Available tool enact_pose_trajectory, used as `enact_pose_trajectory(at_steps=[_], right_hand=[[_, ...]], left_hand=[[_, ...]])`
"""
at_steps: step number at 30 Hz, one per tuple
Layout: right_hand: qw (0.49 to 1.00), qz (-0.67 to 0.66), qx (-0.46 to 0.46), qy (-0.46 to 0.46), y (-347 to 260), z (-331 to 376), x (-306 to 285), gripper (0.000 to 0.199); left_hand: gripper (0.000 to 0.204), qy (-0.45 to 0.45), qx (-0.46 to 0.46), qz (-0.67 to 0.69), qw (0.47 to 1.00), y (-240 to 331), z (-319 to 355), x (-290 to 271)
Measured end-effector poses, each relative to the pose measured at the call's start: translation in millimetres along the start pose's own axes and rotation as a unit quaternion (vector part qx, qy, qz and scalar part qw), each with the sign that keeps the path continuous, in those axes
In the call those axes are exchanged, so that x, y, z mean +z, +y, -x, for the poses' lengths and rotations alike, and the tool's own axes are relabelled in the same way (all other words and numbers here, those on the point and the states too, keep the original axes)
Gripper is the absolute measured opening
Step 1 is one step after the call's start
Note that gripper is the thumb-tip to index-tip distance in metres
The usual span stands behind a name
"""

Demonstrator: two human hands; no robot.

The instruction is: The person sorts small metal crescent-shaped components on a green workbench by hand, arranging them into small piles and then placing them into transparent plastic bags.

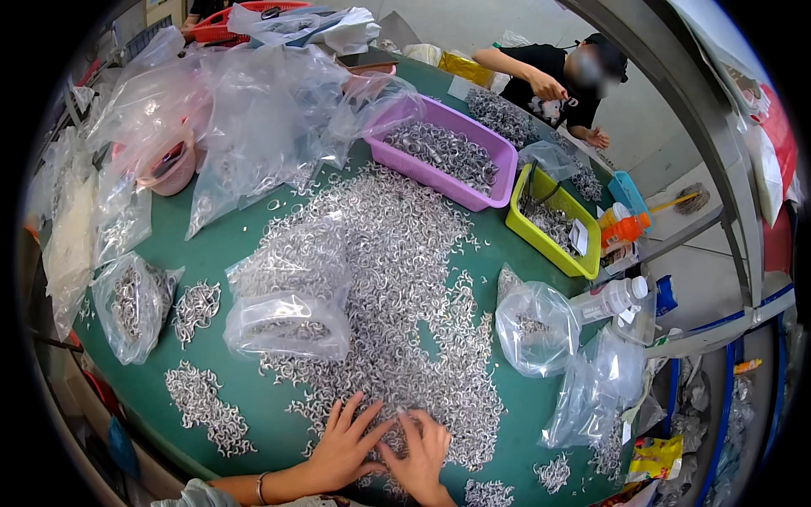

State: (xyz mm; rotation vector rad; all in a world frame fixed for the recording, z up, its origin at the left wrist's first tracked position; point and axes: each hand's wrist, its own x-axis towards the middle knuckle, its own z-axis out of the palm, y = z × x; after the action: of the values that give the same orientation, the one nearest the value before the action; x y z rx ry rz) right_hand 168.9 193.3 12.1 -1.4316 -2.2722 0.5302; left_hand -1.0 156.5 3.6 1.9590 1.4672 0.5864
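Both grips loose and flat, left hand [345, 448] and right hand [420, 456] on metal rings [397, 279], fingertips half buried.

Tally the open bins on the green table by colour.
Purple bin, holding metal rings: 1
Yellow-green bin, holding rings: 1
Pink tub, under clear plastic bags: 1
Red basket, at the far edge: 1
Total: 4
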Motion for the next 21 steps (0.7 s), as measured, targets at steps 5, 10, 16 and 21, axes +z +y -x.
enact_pose_trajectory(at_steps=[5,10,16,21], right_hand=[[1.0,-0.001,-0.003,0.013,1.1,0.8,3.5,0.067],[1.0,-0.017,-0.008,0.007,0.0,1.8,2.2,0.068],[1.0,-0.007,-0.005,0.002,-5.0,-0.3,-0.5,0.068],[1.0,-0.001,-0.004,0.01,-2.6,2.8,4.6,0.066]], left_hand=[[0.078,0.005,0.0,0.007,1.0,-1.0,0.0,1.1],[0.077,0.015,-0.003,0.011,1.0,1.1,-0.3,-0.6],[0.075,0.021,-0.003,0.01,1.0,0.4,-0.6,1.4],[0.074,0.032,0.004,0.01,0.999,-0.6,-1.2,1.5]])
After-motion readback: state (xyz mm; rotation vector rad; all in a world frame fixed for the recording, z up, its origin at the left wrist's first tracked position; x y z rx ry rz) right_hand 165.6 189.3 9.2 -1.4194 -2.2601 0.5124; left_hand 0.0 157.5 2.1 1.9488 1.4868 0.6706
